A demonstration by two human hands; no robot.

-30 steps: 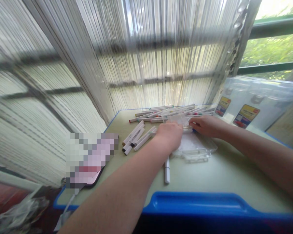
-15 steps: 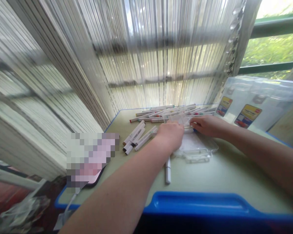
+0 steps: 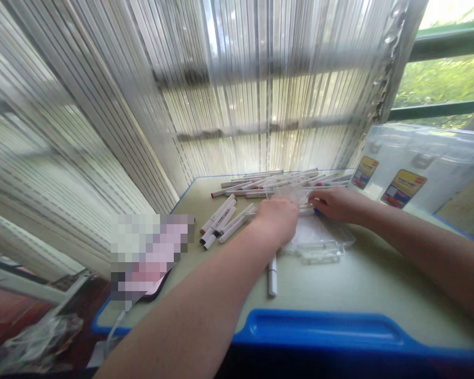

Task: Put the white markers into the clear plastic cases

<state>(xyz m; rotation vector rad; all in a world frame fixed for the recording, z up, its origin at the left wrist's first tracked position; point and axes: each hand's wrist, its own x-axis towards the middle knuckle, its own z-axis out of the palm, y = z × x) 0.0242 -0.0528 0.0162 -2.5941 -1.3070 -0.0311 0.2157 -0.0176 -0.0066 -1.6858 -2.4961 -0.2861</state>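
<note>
A clear plastic case [image 3: 322,237] with a handle at its near edge lies on the table. My left hand [image 3: 278,218] is closed at the left side of the case, its fingertips hidden behind the knuckles. At the far part of the case, my right hand [image 3: 335,204] has its fingers bent together on a white marker with a blue end [image 3: 308,210]. Just below my left wrist, one white marker [image 3: 273,279] lies by itself. Left of my hands rest several more white markers [image 3: 221,221], some with black or brown ends.
A heap of colour-ended markers [image 3: 256,184] spreads along the table's back edge. Large clear bins [image 3: 438,168] stand at the back right. A blurred-out phone [image 3: 154,263] with a cable is at the left. A blue tray rim [image 3: 319,326] borders the table's front.
Both hands stay almost in place at the case. The whole view has shifted very slightly; the markers lie as before.
</note>
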